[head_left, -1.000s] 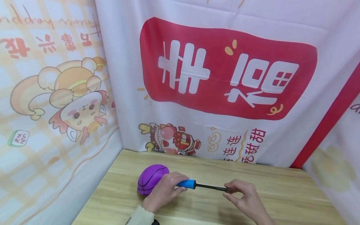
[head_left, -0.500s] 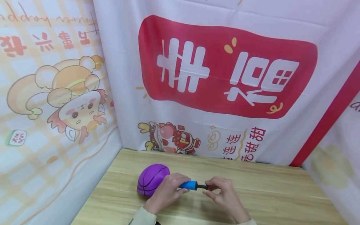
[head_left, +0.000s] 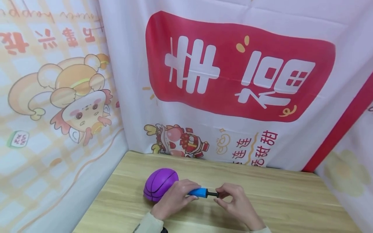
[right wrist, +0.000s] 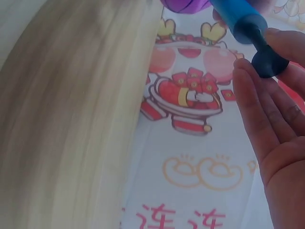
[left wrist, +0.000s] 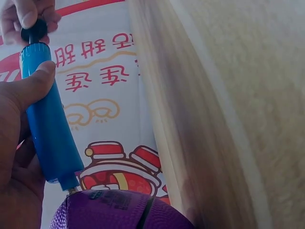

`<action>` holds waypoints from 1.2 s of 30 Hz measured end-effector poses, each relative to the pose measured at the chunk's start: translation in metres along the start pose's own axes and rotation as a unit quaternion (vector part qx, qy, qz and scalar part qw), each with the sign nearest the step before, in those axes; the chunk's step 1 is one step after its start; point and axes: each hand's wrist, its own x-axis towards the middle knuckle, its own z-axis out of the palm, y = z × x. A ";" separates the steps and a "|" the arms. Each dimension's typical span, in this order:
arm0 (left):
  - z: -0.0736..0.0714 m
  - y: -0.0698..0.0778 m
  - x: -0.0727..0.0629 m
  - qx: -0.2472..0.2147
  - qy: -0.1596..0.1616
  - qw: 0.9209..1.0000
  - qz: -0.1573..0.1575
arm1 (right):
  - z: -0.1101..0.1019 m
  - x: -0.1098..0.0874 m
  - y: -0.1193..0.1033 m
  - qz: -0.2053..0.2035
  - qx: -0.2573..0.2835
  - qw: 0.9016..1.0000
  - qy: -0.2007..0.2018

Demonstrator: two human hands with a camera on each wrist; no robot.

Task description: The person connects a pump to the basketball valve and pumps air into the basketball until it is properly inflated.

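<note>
A purple ball [head_left: 159,183] with black basketball lines, caved in on one side, sits on the wooden table. My left hand [head_left: 176,198] grips the blue barrel of a hand pump [head_left: 199,193] just right of the ball. In the left wrist view the pump's needle end meets the top of the ball [left wrist: 114,207]. My right hand [head_left: 237,202] holds the black handle [right wrist: 268,63] at the pump's other end between thumb and fingers. Only a short length of black rod shows between barrel and handle.
The wooden table [head_left: 279,200] runs back to a white cloth [head_left: 131,97] with a red panel and cartoon prints. A checked printed cloth [head_left: 35,168] hangs along the left side.
My right hand has moved left with the handle, sliding most of the black rod into the barrel; over the last half second the rod length stays nearly the same. My left hand keeps its grip.
</note>
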 end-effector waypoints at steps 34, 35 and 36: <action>-0.005 -0.001 0.003 0.031 0.027 0.999 0.009 | 0.016 0.012 -0.007 -0.056 0.010 0.997 0.051; -0.004 0.000 0.003 0.031 0.029 0.999 0.009 | 0.018 0.013 -0.007 -0.053 0.009 0.997 0.048; -0.004 0.000 0.003 0.031 0.029 0.999 0.007 | 0.019 0.014 -0.007 -0.050 0.006 0.998 0.045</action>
